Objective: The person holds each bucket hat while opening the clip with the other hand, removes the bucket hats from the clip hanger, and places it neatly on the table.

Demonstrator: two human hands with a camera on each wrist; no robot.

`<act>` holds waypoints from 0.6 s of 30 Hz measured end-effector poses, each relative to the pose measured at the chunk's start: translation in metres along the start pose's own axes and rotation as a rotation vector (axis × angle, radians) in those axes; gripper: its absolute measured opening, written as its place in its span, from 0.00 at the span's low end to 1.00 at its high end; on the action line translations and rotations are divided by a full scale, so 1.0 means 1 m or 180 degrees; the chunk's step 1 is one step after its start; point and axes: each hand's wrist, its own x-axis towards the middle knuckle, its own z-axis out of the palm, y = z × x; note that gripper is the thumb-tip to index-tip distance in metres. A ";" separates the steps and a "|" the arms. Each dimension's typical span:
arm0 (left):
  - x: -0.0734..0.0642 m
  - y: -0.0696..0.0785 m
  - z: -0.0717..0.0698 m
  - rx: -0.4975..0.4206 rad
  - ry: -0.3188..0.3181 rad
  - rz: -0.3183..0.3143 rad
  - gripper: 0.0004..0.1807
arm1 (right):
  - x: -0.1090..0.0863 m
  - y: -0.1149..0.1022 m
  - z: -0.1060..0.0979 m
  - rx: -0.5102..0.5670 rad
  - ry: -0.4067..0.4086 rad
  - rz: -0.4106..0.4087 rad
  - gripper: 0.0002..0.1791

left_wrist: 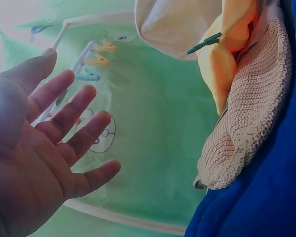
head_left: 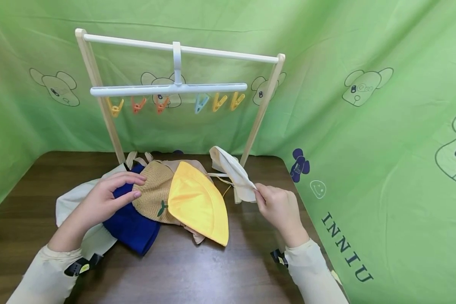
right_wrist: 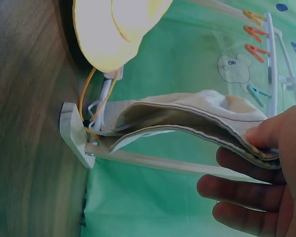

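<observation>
My right hand (head_left: 281, 209) pinches the brim edge of a cream cloth hat (head_left: 233, 175), thumb on one side and fingers on the other. In the right wrist view the cream hat (right_wrist: 222, 109) hangs sideways with its opening showing. To its left lies a yellow bucket hat (head_left: 197, 202) with a green sprout and a thin yellow cord. Over the heap my left hand (head_left: 104, 198) hovers with loose fingers. Its palm (left_wrist: 34, 173) holds nothing in the left wrist view. Close to it are a tan knitted hat (head_left: 152, 190) and a dark blue hat (head_left: 131, 230).
A wooden rack with a white top bar (head_left: 137, 41) stands behind the heap. From it hangs a pale blue hanger (head_left: 167, 89) with several coloured clips, such as an orange clip (head_left: 138, 105). Whitish fabric (head_left: 70, 200) lies at the left on the brown table (head_left: 197, 274). Green cloth surrounds the table.
</observation>
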 end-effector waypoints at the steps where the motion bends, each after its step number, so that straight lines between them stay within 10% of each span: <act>1: -0.001 0.000 0.000 0.0011 -0.0006 -0.0003 0.19 | 0.000 -0.001 0.001 0.0004 0.0000 -0.0012 0.04; 18: 0.001 -0.002 -0.002 0.0065 0.0004 -0.0026 0.21 | -0.003 -0.011 0.009 0.0185 0.0005 -0.0207 0.06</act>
